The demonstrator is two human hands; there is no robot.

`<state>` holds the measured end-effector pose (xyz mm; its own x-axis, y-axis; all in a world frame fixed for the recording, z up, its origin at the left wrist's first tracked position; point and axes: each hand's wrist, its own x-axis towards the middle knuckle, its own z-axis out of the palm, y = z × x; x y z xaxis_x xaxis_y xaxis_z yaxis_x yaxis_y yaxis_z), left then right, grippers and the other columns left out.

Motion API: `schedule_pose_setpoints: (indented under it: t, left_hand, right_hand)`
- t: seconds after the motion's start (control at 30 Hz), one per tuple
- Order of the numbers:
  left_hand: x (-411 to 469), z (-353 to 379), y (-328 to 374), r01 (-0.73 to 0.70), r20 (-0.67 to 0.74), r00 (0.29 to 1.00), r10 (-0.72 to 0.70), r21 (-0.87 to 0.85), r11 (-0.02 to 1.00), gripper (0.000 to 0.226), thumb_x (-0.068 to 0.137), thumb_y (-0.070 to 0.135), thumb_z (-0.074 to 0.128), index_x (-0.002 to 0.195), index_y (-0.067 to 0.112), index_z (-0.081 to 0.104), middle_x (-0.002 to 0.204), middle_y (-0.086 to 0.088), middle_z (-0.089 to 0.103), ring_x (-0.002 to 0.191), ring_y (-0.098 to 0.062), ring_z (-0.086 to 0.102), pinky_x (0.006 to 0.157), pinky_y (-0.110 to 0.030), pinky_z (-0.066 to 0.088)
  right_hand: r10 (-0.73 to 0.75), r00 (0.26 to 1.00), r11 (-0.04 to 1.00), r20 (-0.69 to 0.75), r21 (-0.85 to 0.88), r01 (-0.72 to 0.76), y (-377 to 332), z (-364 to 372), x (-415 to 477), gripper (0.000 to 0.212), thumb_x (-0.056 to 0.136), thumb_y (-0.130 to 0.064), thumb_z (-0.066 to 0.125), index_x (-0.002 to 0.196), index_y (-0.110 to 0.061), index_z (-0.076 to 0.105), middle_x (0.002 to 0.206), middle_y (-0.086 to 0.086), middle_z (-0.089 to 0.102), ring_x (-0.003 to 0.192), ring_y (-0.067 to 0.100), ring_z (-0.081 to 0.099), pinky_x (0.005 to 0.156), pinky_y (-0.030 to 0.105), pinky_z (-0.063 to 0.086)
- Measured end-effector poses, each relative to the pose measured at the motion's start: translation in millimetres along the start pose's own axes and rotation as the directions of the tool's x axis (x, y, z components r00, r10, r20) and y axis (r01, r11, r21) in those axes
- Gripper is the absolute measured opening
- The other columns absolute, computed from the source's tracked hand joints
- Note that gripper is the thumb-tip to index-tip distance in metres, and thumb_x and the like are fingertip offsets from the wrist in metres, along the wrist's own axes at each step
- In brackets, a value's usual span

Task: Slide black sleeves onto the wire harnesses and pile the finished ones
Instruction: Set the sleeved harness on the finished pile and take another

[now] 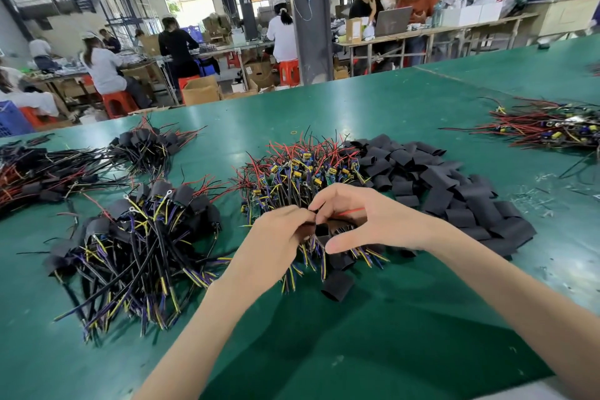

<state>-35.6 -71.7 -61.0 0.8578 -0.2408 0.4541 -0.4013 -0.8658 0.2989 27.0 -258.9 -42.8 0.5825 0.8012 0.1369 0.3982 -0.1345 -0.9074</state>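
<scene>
Between piles, hands pinch harness; table edge near.

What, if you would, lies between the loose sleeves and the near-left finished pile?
Head view: the unsleeved harness heap, left hand and right hand over it.

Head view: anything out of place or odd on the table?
Minor only: one black sleeve lies apart from the sleeve pile, in front of the unsleeved harnesses; pale scraps litter the green mat at right.

Left hand, right hand bare; forearms bare, slender; fingers long.
</scene>
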Motion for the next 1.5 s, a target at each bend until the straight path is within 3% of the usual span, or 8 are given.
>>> schedule_pose_setpoints:
  t: [0.07, 0.27, 0.43, 0.53, 0.63, 0.77, 0.9, 1.5]
  left_hand:
    - [0.0, -0.6, -0.8, 0.033, -0.011, 0.999, -0.034, -0.072, 0.997, 0.019, 0.082, -0.004, 0.058, 0.094, 0.004, 0.071, 0.084, -0.007, 0.065, 0.076, -0.020, 0.059, 0.074, -0.027, 0.043]
    - [0.9, 2.7, -4.2, 0.047, -0.065, 0.996, -0.056, -0.123, 0.991, 0.018, 0.087, -0.001, 0.062, 0.097, 0.009, 0.072, 0.088, -0.001, 0.065, 0.079, 0.000, 0.050, 0.075, -0.001, 0.033]
    - [0.7, 6.8, -3.0, 0.097, -0.120, 0.986, -0.113, -0.138, 0.986, 0.009, 0.084, 0.004, 0.067, 0.084, 0.012, 0.072, 0.081, 0.003, 0.065, 0.072, -0.005, 0.054, 0.070, -0.009, 0.038]
    - [1.3, 4.7, -6.9, 0.149, -0.222, 0.960, -0.170, -0.109, 0.983, 0.011, 0.086, 0.005, 0.064, 0.077, 0.012, 0.067, 0.076, 0.002, 0.061, 0.067, -0.011, 0.052, 0.067, -0.023, 0.042]
    - [2.3, 1.7, -8.8, 0.169, -0.329, 0.923, -0.202, -0.128, 0.977, 0.013, 0.087, 0.005, 0.064, 0.076, 0.011, 0.065, 0.075, 0.005, 0.058, 0.065, -0.010, 0.048, 0.065, -0.022, 0.039]
    - [1.9, 1.1, -8.4, 0.137, -0.372, 0.909, -0.190, -0.165, 0.977, 0.012, 0.087, 0.003, 0.064, 0.076, 0.009, 0.064, 0.074, 0.004, 0.057, 0.066, -0.012, 0.048, 0.062, -0.014, 0.036]
    - [0.2, 3.5, -7.3, 0.093, -0.325, 0.934, -0.151, -0.186, 0.978, 0.012, 0.087, 0.004, 0.065, 0.077, 0.010, 0.065, 0.073, 0.002, 0.058, 0.065, -0.014, 0.049, 0.062, -0.021, 0.039]
    - [0.7, 3.5, -5.1, 0.108, -0.337, 0.933, -0.125, -0.067, 0.992, 0.012, 0.086, 0.002, 0.065, 0.076, 0.010, 0.066, 0.070, 0.002, 0.052, 0.058, -0.014, 0.042, 0.059, -0.024, 0.038]
  right_hand:
    - [0.003, 1.000, 1.000, -0.016, 0.005, -0.003, 0.5, -2.0, 0.6, 0.047, 0.074, -0.003, 0.077, 0.113, -0.018, 0.056, 0.103, 0.001, 0.066, 0.098, 0.010, 0.059, 0.095, 0.020, 0.041]
    - [0.025, 0.999, 0.999, -0.025, -0.023, -0.026, 3.1, -6.9, -0.9, 0.049, 0.075, -0.002, 0.076, 0.115, -0.018, 0.054, 0.100, -0.003, 0.067, 0.095, 0.006, 0.058, 0.092, 0.015, 0.039]
    - [0.005, 1.000, 1.000, -0.023, -0.027, -0.006, 7.5, -4.8, -0.4, 0.050, 0.073, -0.003, 0.078, 0.116, -0.018, 0.055, 0.100, 0.004, 0.065, 0.098, 0.012, 0.059, 0.096, 0.023, 0.041]
    - [-0.030, 0.988, 0.994, -0.152, -0.106, 0.014, 10.6, -12.3, -0.6, 0.048, 0.072, -0.010, 0.081, 0.111, -0.024, 0.057, 0.099, 0.001, 0.066, 0.094, 0.019, 0.062, 0.095, 0.031, 0.045]
    - [-0.066, 0.953, 0.989, -0.295, -0.149, 0.022, 14.8, -18.9, 0.4, 0.047, 0.071, -0.010, 0.081, 0.110, -0.024, 0.058, 0.097, 0.001, 0.065, 0.090, 0.023, 0.062, 0.089, 0.037, 0.050]
    - [-0.116, 0.919, 0.951, -0.376, -0.308, -0.007, 21.9, -19.2, 3.8, 0.048, 0.071, -0.018, 0.082, 0.110, -0.027, 0.057, 0.094, -0.008, 0.063, 0.090, 0.009, 0.056, 0.084, 0.032, 0.050]
    - [-0.151, 0.905, 0.945, -0.397, -0.327, 0.014, 23.9, -17.3, 4.8, 0.048, 0.069, -0.017, 0.083, 0.109, -0.027, 0.056, 0.093, -0.010, 0.063, 0.088, 0.002, 0.054, 0.079, 0.025, 0.049]
    - [-0.244, 0.900, 0.918, -0.362, -0.386, 0.093, 22.1, -18.9, 4.3, 0.049, 0.070, -0.006, 0.081, 0.109, -0.023, 0.059, 0.093, -0.006, 0.063, 0.084, 0.001, 0.054, 0.075, 0.007, 0.043]
